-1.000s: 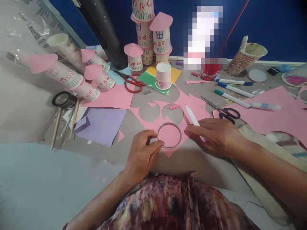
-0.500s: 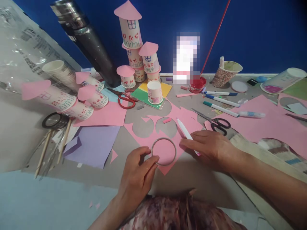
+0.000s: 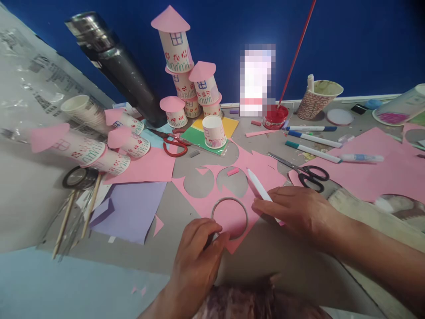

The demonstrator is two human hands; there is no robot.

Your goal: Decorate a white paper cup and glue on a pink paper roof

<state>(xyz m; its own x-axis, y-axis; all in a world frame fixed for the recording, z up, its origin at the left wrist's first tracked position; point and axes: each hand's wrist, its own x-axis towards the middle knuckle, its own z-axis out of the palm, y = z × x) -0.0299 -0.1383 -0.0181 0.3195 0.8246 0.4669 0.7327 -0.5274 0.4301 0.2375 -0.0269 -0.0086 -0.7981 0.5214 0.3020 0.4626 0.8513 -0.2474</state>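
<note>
A thin ring point(image 3: 230, 217) lies flat on a pink paper sheet point(image 3: 232, 186) that has round holes cut in it. My left hand point(image 3: 197, 257) pinches the ring's near left rim with thumb and fingers. My right hand point(image 3: 295, 210) rests flat on the pink sheet just right of the ring, fingers stretched out over a white pen point(image 3: 260, 188) that sticks out from under them.
Paper-cup towers with pink cone roofs point(image 3: 186, 79) stand at the back, more cups point(image 3: 99, 146) lie at the left. Red scissors point(image 3: 172, 144), black scissors point(image 3: 307, 173), markers point(image 3: 312, 144), a tape roll point(image 3: 79, 177), a purple sheet point(image 3: 133, 208) and a dark flask point(image 3: 116, 66) surround the work spot.
The view has tilted up, so the tower top shows. My left hand has slid toward the ring's near edge; the right hand and ring stay put.
</note>
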